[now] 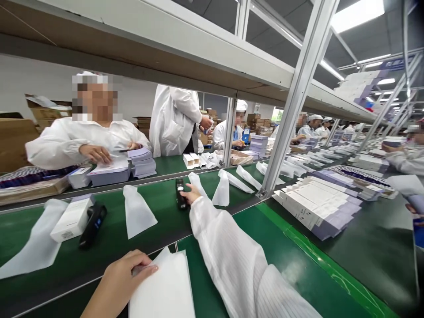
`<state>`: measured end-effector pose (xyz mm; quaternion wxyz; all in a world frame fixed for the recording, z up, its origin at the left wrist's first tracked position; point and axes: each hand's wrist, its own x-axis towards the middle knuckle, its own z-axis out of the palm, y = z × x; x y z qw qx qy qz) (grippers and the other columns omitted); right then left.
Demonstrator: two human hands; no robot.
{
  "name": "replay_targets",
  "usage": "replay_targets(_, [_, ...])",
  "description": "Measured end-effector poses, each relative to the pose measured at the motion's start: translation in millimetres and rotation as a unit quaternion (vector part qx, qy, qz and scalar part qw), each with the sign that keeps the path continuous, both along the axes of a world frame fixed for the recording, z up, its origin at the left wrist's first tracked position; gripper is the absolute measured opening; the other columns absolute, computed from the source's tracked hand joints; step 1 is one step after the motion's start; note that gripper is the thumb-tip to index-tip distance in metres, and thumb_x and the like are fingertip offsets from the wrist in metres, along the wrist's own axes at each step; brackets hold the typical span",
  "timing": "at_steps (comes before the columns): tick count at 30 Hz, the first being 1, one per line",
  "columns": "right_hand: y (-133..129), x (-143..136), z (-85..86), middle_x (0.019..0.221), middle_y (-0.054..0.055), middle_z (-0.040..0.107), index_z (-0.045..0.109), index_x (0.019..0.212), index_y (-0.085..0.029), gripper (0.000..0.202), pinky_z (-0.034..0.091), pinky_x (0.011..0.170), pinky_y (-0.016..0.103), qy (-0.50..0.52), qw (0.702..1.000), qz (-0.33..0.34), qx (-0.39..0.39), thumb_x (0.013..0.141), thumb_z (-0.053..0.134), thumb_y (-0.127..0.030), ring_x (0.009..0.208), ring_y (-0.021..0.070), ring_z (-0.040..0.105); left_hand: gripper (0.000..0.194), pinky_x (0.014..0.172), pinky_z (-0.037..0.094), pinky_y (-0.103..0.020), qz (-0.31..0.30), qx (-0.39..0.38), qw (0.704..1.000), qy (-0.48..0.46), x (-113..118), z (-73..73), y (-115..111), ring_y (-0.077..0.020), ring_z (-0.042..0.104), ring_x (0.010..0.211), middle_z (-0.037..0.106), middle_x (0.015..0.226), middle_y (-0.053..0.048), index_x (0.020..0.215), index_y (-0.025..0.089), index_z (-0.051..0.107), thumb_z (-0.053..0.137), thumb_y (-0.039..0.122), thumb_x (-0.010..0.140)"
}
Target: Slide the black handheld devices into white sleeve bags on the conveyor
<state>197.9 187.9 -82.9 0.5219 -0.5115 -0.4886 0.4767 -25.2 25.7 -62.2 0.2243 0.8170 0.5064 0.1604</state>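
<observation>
My left hand [121, 280] pinches the edge of a stack of thin white sheets or pouches [167, 282] at the near edge, its thumb on top. Stretched forward over the green belt, my right hand [192, 194] has its fingers on a black handheld device [180, 194]; the far fingers are partly hidden. Just right of that hand lie white translucent pouches [222, 190]. To the left, a single white pouch [137, 212] rests on the belt. Farther left, a second black device [92, 225] with a small blue display leans against a white box [73, 218].
A metal post [291, 97] rises right of my right arm, under a long overhead shelf [198, 39]. Flat white and purple cartons [318, 203] lie at the right. Across the belt a co-worker [96, 132] handles stacked purple-edged sheets [109, 174]. More people work along the line.
</observation>
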Motion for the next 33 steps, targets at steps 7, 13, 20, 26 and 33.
replay_targets(7, [-34, 12, 20.7, 0.084, -0.003, 0.049, 0.003, 0.120, -0.038, 0.091, 0.048, 0.062, 0.034, 0.156, 0.985, 0.072, 0.014, 0.057, 0.063, -0.013, 0.076, 0.0159, 0.057, 0.026, 0.077, 0.041, -0.028, -0.076, 0.201, 0.976, 0.019, -2, -8.4, -15, -0.0187, 0.052, 0.088, 0.058, 0.091, -0.003, 0.097, 0.024, 0.055, 0.038, 0.037, 0.083])
replay_targets(13, [-88, -12, 57.8, 0.081, -0.001, 0.052, 0.007, 0.123, -0.038, 0.090, 0.050, 0.054, 0.034, 0.133, 0.975, 0.168, 0.056, 0.058, 0.068, -0.028, 0.069, 0.0169, 0.057, 0.025, 0.079, 0.036, -0.037, -0.084, 0.321, 0.940, 0.083, -1, -1.6, -17, -0.0260, 0.039, 0.108, 0.047, 0.115, -0.006, 0.073, 0.021, 0.059, 0.041, 0.035, 0.082])
replay_targets(20, [-115, -39, 61.2, 0.082, 0.000, 0.051, 0.013, 0.123, -0.038, 0.091, 0.050, 0.048, 0.031, 0.062, 0.969, 0.226, 0.076, 0.053, 0.071, -0.030, 0.066, 0.0172, 0.057, 0.028, 0.074, 0.036, -0.036, -0.064, 0.320, 0.943, 0.061, 0, 5.2, -18, -0.0258, 0.042, 0.101, 0.050, 0.104, -0.008, 0.064, 0.018, 0.058, 0.046, 0.039, 0.079])
replay_targets(26, [-117, -43, 58.6, 0.072, -0.002, 0.052, 0.023, 0.115, -0.031, 0.073, 0.046, 0.042, 0.027, 0.026, 0.979, 0.203, 0.020, 0.058, 0.065, -0.046, 0.055, 0.0145, 0.055, 0.035, 0.081, 0.035, -0.039, -0.018, 0.236, 0.971, -0.020, 6, 17.4, -18, -0.0253, 0.039, 0.101, 0.046, 0.104, -0.006, 0.056, 0.018, 0.053, 0.049, 0.047, 0.074])
replay_targets(33, [-131, -45, 47.0, 0.067, -0.001, 0.051, 0.049, 0.077, -0.016, 0.049, 0.044, 0.055, 0.022, 0.051, 0.943, 0.325, -0.053, 0.054, 0.062, -0.057, 0.061, 0.0097, 0.053, 0.035, 0.087, 0.033, -0.040, 0.063, 0.120, 0.977, -0.163, 17, 42.2, -9, -0.0256, 0.037, 0.105, 0.042, 0.105, -0.004, 0.055, 0.017, 0.052, 0.055, 0.050, 0.066])
